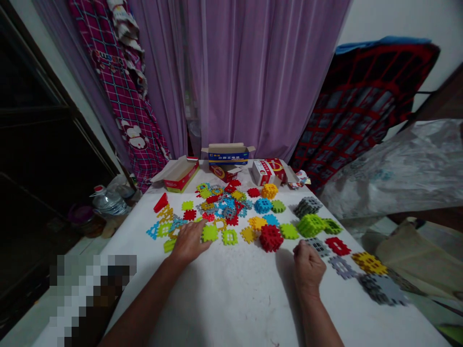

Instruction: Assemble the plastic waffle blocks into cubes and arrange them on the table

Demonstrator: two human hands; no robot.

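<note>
My left hand [188, 241] reaches over the loose plastic building pieces, fingers stretched forward and thumb apart. Beside its thumb lies a lime green square piece [210, 233], and a red piece [208, 217] is just beyond the fingertips. My right hand [309, 267] is closed in a fist over the table's right side; whatever may be inside it is hidden. Close to that fist are a grey window piece [318, 246] and a stack of dark red pieces [271, 238]. A lime green window piece [229, 237] lies between the hands.
A mixed heap of pieces [227, 205] covers the middle of the white table [231, 299]. Stacks sorted by colour, including green [311, 224], yellow [369, 263] and grey [383, 289], line the right side. Open cardboard boxes [181, 174] stand along the back, before purple curtains.
</note>
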